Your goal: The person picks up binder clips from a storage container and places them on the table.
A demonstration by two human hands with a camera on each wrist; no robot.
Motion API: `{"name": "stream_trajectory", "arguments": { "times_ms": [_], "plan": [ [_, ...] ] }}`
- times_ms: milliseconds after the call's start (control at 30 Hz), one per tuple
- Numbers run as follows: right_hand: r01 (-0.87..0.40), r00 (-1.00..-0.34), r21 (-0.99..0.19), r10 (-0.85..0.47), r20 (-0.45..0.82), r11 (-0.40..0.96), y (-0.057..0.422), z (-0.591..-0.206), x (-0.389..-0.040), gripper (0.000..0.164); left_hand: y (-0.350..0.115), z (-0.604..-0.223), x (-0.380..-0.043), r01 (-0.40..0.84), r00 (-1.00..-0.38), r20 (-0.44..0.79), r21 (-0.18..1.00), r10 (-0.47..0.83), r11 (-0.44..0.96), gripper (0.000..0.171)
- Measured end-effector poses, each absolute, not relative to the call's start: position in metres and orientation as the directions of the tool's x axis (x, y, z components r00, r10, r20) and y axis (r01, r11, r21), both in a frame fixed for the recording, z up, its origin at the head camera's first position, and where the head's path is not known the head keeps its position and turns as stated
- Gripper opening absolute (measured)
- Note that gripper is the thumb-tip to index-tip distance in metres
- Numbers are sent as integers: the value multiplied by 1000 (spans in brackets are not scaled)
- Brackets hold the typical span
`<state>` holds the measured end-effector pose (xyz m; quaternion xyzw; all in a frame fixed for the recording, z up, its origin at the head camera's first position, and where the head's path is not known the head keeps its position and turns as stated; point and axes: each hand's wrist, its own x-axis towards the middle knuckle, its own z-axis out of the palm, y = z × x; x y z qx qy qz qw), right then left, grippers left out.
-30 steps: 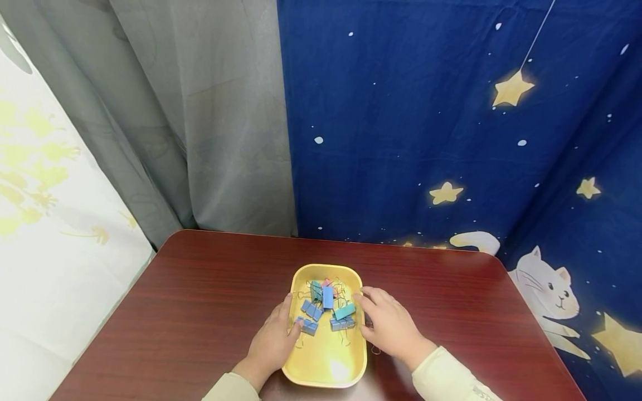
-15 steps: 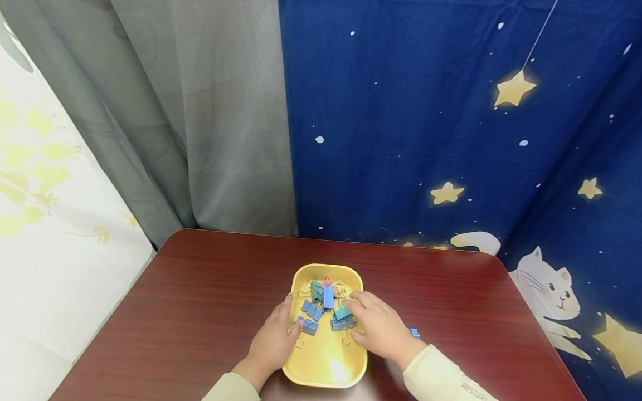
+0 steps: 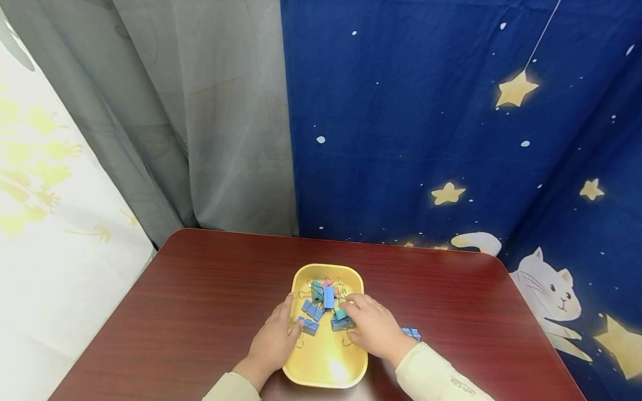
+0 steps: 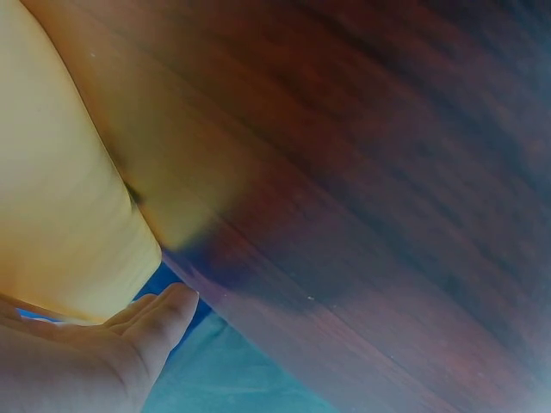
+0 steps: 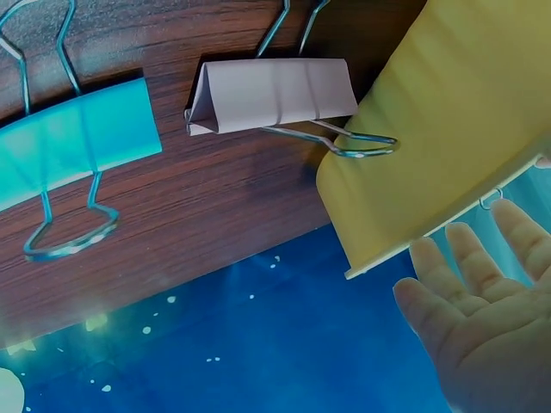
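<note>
So closest to the person there's the bare end of a yellow tray (image 3: 323, 356), long axis running straight away from them. The left hand (image 3: 273, 341) has its grip on the left wall, thumb inside, fingers outside. The right hand (image 3: 378, 328) comes over the right rim with a loose, fairly wide grip, fingers pretty straight and nothing held that I can see. Its fingertips are right at a teal binder clip (image 3: 340, 314) in the tray, partly covering it; can't tell if they're touching. The bit of that clip you can see slants up to the right, just beyond a blue clip (image 3: 343, 324) lying roughly sideways. By the left thumb, another blue clip (image 3: 308, 326) slopes down to the right. Further in, one more blue clip (image 3: 328, 298) points away from the person, a dark green clip (image 3: 317, 291) beside it does about the same, and a pink clip (image 3: 327, 282) sits near the far end. Off the tray, just past the right wrist, a blue binder clip (image 3: 411, 333) lies on the reddish-brown counter (image 3: 225, 289). Way back hang a grey curtain (image 3: 236, 122) and a starry navy curtain (image 3: 391, 122).
</note>
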<state>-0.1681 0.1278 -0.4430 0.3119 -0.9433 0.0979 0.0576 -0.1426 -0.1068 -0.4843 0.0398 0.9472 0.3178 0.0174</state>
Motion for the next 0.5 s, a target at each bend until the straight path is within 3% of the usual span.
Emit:
{"name": "stream_trajectory", "arguments": {
  "times_ms": [500],
  "plan": [
    [-599, -799, -70, -588, 125, 798, 121, -449, -176, 47, -107, -486, -143, 63, -996, -8, 595, 85, 801, 66]
  ]
}}
